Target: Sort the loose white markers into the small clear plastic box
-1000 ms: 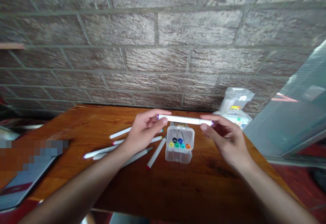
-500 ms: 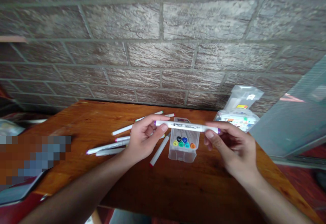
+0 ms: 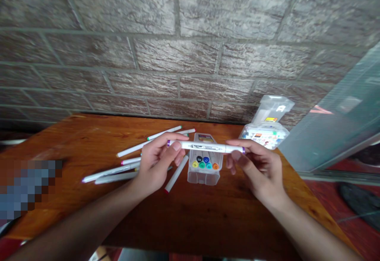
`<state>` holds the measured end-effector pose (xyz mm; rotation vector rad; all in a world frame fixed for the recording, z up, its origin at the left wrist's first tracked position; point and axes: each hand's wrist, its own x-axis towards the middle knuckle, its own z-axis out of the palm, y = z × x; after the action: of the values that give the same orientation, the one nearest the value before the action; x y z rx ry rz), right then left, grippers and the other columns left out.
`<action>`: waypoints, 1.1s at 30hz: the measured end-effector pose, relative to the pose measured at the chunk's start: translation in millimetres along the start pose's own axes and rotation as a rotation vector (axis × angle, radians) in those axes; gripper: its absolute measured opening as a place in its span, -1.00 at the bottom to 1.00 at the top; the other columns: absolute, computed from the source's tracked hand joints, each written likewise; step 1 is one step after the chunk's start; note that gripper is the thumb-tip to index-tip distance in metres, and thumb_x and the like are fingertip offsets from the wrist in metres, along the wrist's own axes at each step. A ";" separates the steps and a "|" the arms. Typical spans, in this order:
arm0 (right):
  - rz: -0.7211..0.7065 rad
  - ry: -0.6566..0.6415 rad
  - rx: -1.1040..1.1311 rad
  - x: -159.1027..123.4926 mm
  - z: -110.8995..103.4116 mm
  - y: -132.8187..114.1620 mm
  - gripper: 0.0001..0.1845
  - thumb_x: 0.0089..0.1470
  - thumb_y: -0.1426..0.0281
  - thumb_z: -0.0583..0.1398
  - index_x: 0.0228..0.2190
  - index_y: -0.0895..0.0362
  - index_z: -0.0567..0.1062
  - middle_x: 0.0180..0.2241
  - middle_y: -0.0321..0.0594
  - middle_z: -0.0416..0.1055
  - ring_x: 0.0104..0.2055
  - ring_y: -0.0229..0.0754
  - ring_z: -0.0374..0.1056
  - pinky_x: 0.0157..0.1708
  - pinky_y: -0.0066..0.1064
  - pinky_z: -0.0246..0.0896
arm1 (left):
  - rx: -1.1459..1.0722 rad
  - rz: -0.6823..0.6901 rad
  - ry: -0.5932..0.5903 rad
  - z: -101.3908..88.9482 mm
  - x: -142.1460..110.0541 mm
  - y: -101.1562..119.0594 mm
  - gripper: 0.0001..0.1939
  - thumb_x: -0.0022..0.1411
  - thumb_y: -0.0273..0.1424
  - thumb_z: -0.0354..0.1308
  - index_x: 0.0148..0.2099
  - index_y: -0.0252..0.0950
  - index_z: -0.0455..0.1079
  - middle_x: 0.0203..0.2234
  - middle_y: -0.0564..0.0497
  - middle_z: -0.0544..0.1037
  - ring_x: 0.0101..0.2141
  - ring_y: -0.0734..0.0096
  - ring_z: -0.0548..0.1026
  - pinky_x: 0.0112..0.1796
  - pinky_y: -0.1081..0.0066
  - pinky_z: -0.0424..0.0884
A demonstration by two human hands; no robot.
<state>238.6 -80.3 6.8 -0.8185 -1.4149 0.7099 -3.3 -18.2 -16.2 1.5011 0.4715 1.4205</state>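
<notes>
A white marker with purple ends point(image 3: 204, 146) is held level between my two hands, its printed label facing me. My left hand point(image 3: 158, 162) pinches its left end between thumb and fingers. At the other end, my right hand point(image 3: 258, 168) grips it the same way. Just behind and below the marker lies a clear plastic case point(image 3: 203, 178), holding several markers with black, blue, yellow, green, turquoise and orange ends toward me. Several loose white markers point(image 3: 132, 149) are spread left of the case, partly hidden by my left hand. One red-tipped marker point(image 3: 176, 174) lies between that hand and the case.
A second clear case point(image 3: 265, 134) with its lid up stands at the table's back right, filled with small coloured items. The wooden table point(image 3: 192, 217) meets a stone-block wall point(image 3: 196, 55). A blurred-out patch point(image 3: 26, 193) covers something at the left.
The view has shifted to the right, so the table and cases appear farther left. Both hands still hold the purple-ended marker, with their grip nearly the same.
</notes>
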 end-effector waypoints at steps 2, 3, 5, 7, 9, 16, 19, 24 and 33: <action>0.016 0.002 0.013 -0.1 -0.2 1.5 -0.76 0.31 0.45 0.32 -0.06 -0.01 0.75 -0.51 -0.31 0.59 -0.54 -0.32 0.43 -0.55 -0.55 0.38 | -0.046 -0.009 -0.014 -0.7 -0.9 -2.3 -0.81 0.50 -0.30 0.26 0.01 -0.23 0.65 -0.53 0.08 0.48 -0.50 0.53 0.43 -0.43 0.51 0.37; 0.021 0.004 0.019 -0.2 -0.3 2.6 -0.77 0.32 0.44 0.33 -0.06 -0.01 0.75 -0.51 -0.31 0.59 -0.54 -0.32 0.43 -0.55 -0.55 0.38 | -0.054 -0.010 -0.018 -1.1 -1.2 -2.7 -0.81 0.51 -0.30 0.25 0.02 -0.22 0.66 -0.52 0.07 0.49 -0.50 0.54 0.43 -0.43 0.51 0.37; 0.030 0.011 0.035 -0.8 -0.7 5.5 -0.81 0.32 0.40 0.34 -0.08 -0.02 0.75 -0.50 -0.29 0.60 -0.54 -0.32 0.43 -0.56 -0.55 0.37 | -0.065 -0.008 -0.024 -1.6 -1.7 -2.6 -0.80 0.52 -0.32 0.24 0.04 -0.21 0.66 -0.49 0.06 0.51 -0.49 0.53 0.44 -0.42 0.51 0.38; 0.047 0.018 0.047 -1.4 -1.4 8.3 -0.83 0.32 0.37 0.36 -0.08 -0.02 0.75 -0.48 -0.27 0.61 -0.53 -0.31 0.43 -0.57 -0.55 0.37 | -0.078 -0.005 -0.028 -1.9 -2.1 -2.0 -0.78 0.52 -0.32 0.22 0.04 -0.22 0.67 -0.49 0.05 0.52 -0.48 0.53 0.44 -0.40 0.49 0.39; 0.067 0.022 0.047 -1.8 -2.3 10.0 -0.83 0.32 0.34 0.37 -0.07 -0.04 0.75 -0.45 -0.25 0.62 -0.52 -0.30 0.44 -0.57 -0.54 0.37 | -0.092 -0.006 -0.030 -1.7 -2.2 -1.3 -0.77 0.53 -0.32 0.21 0.04 -0.24 0.68 -0.49 0.04 0.53 -0.47 0.51 0.45 -0.39 0.48 0.40; 0.095 0.019 0.080 -3.0 -3.6 8.3 -0.81 0.34 0.32 0.37 -0.04 -0.05 0.75 -0.38 -0.23 0.67 -0.55 -0.33 0.44 -0.61 -0.56 0.37 | -0.076 0.000 -0.015 0.9 -0.7 -0.8 -0.78 0.50 -0.28 0.25 0.01 -0.27 0.66 -0.49 0.05 0.53 -0.51 0.55 0.43 -0.43 0.50 0.38; 0.089 0.018 0.057 -3.5 -3.8 9.5 -0.81 0.34 0.32 0.37 -0.04 -0.05 0.74 -0.39 -0.23 0.67 -0.57 -0.34 0.43 -0.62 -0.57 0.37 | -0.003 -0.015 -0.002 2.0 -0.2 1.4 -0.79 0.48 -0.27 0.29 -0.01 -0.29 0.63 -0.54 0.08 0.51 -0.55 0.55 0.41 -0.50 0.52 0.31; 0.058 0.036 -0.026 -2.5 -1.7 9.7 -0.87 0.25 0.36 0.44 -0.14 -0.02 0.74 -0.56 -0.34 0.56 -0.62 -0.36 0.41 -0.64 -0.63 0.34 | 0.168 0.044 0.014 4.2 1.6 6.7 -0.88 0.38 -0.35 0.38 -0.12 -0.29 0.60 -0.53 0.10 0.52 -0.60 0.59 0.34 -0.55 0.52 0.25; 0.115 0.060 0.022 0.6 3.1 4.2 -0.93 0.20 0.38 0.46 -0.24 0.05 0.71 -0.58 -0.34 0.56 -0.66 -0.36 0.40 -0.67 -0.61 0.32 | 0.161 -0.040 0.021 5.6 1.0 7.4 -0.81 0.38 -0.25 0.38 -0.12 -0.28 0.61 -0.57 0.11 0.47 -0.60 0.54 0.37 -0.57 0.50 0.25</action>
<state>235.8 -77.3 3.5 -0.9023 -1.3121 0.7811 -0.3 -22.8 -8.6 1.5963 0.6384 1.3952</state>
